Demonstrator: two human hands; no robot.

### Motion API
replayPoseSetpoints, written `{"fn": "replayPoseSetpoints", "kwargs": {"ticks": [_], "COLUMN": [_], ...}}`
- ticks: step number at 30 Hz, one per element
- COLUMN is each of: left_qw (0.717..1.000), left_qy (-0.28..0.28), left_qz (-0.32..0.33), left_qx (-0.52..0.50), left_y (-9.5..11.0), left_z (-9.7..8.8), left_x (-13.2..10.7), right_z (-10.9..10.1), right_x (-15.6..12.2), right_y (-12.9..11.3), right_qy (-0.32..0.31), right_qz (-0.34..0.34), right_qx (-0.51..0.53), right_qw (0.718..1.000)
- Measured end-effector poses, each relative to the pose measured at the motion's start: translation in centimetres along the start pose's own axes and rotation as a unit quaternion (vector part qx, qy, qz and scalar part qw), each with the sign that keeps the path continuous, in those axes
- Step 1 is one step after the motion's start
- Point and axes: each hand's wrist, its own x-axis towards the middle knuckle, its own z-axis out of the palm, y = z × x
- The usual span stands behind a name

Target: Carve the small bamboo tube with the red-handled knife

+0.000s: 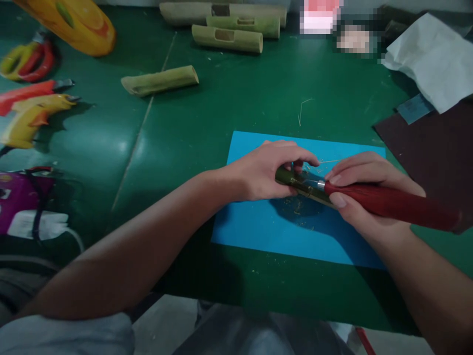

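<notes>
My left hand (268, 170) is closed over the left end of a short dark green bamboo piece (301, 185), pressing it down on a blue sheet (281, 231). My right hand (364, 190) grips a carving tool with a long red handle (399, 207). The tool's metal tip (318, 184) touches the bamboo's top. Fine shavings lie on the blue sheet around the bamboo. The bamboo's right end is hidden under my right fingers.
Several pale bamboo tubes (225, 38) lie at the back, one apart (160, 80). Yellow and orange glue guns (31, 116), red-yellow pliers (25, 60) and a purple object (16, 197) sit at the left. White paper (434, 59) and a dark sheet (432, 145) are right.
</notes>
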Motion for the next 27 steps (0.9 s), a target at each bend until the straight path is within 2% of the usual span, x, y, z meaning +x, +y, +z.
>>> {"fn": "replayPoseSetpoints", "kwargs": {"ticks": [5, 15, 22, 27], "left_qw": [1.0, 0.998, 0.999, 0.999], "left_qy": [-0.008, -0.03, -0.006, -0.007], "left_qz": [-0.013, -0.01, 0.027, 0.026], "left_qx": [0.014, 0.057, 0.04, 0.04], "left_y": [0.3, 0.5, 0.1, 0.1], "left_z": [0.0, 0.0, -0.1, -0.1], "left_x": [0.0, 0.1, 0.1, 0.1], "right_z": [-0.2, -1.0, -1.2, -1.3], "right_x": [0.3, 0.7, 0.9, 1.1], "right_y": [-0.1, -0.4, -0.3, -0.3], "right_qy": [-0.037, -0.105, -0.125, -0.119], "right_qz": [-0.022, -0.019, -0.037, -0.039], "right_qx": [-0.016, -0.012, -0.008, -0.018], "right_qw": [0.999, 0.994, 0.991, 0.992]}}
